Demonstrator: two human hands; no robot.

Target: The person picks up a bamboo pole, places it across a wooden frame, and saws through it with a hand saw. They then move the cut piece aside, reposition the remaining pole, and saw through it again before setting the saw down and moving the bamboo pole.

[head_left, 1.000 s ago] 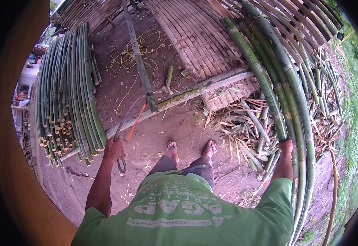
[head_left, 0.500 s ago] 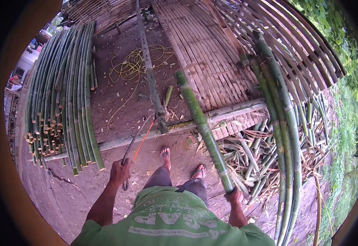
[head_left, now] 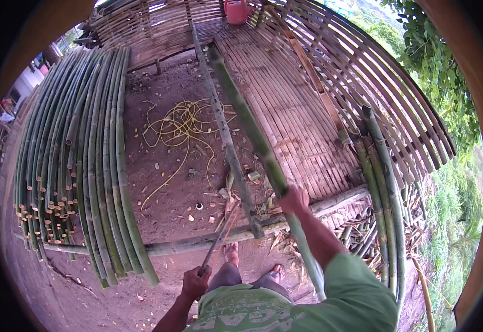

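My right hand [head_left: 295,200] grips a thick green bamboo pole [head_left: 244,113] partway along its length. The pole slants from beside my shirt up towards the slatted platform, and its far end is blurred. My left hand [head_left: 196,283] is closed round the dark handle of a long, thin saw-like tool [head_left: 217,247], which has an orange strip along it. This tool points forward, its far end near a grey crossing pole [head_left: 233,160]. Bamboo offcuts lie on the ground just beyond it.
Cut bamboo poles [head_left: 94,166] are stacked at the left on a horizontal support pole [head_left: 197,243]. A tangled yellow cord [head_left: 183,124] lies on the dirt. A slatted bamboo platform [head_left: 285,99] stands ahead, upright poles [head_left: 382,199] lean at the right, and a red container [head_left: 237,11] sits at the back.
My right hand has moved forward from the pole's near end to partway along it. The pole's far end now reaches farther up and left. My left hand and its tool have shifted right and lower in view.
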